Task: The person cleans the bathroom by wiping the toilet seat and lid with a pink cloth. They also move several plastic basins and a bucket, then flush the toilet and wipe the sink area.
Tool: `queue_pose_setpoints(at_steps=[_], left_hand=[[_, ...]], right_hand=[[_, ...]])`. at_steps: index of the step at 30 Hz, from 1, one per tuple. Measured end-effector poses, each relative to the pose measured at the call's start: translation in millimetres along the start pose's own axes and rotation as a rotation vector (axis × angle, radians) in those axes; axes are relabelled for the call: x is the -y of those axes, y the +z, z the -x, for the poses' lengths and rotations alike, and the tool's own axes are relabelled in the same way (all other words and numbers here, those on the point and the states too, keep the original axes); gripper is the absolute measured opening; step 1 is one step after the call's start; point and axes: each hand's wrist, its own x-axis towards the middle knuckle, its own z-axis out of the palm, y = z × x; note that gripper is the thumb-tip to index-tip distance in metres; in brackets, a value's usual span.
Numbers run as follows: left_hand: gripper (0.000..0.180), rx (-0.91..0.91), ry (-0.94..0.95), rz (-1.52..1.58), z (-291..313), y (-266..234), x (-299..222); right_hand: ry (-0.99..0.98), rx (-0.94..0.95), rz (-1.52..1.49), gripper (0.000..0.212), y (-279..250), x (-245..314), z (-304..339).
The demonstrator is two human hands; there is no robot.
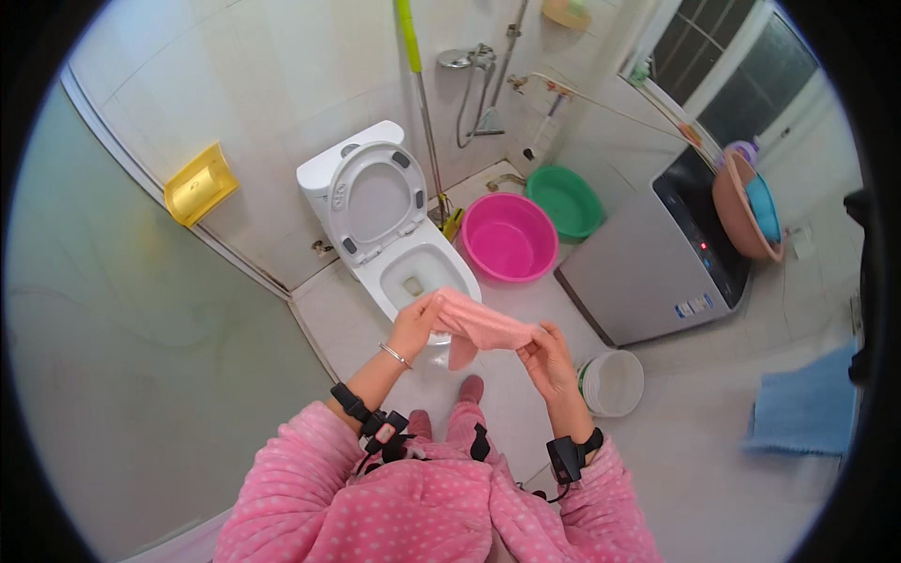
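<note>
A pink cloth [483, 325] is stretched between my two hands, in front of the toilet [422, 267]. My left hand [414, 324] is closed on its left end, and a silver bangle circles that wrist. At the other end, the fingers of my right hand [547, 358] pinch the cloth's edge. Part of the cloth hangs down in a fold near the middle. The toilet's lid and seat stand raised, and the cloth covers part of the bowl's front rim.
Beyond the cloth sit a magenta basin [510, 237] and a green basin [565, 202]. A grey washing machine [648, 258] at the right carries a peach basin [737, 211]. A white bucket [615, 383] stands beside my right wrist. A blue towel [805, 402] hangs far right.
</note>
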Motion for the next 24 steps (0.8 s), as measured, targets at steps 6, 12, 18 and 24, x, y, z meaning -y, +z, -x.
queue_pose_setpoints(at_steps=[6,12,18,24], left_hand=[[0.035,-0.239,0.200,-0.018,-56.0,-22.0,-65.3],[0.045,-0.189,0.212,-0.074,-81.5,-62.4,-114.1],[0.041,-0.361,0.371,-1.072,-76.3,-113.1,-110.1],[0.048,-1.243,0.808,-0.068,-77.6,-182.2,-91.4]], right_hand=[[0.367,0.264,0.002,0.047,33.4,13.9,-88.8],[0.071,0.418,0.707,0.030,70.2,19.2,-170.6],[-0.143,0.548,1.318,0.022,147.2,-3.4,-224.5],[0.213,1.088,0.801,0.020,259.4,-55.3,-206.5]])
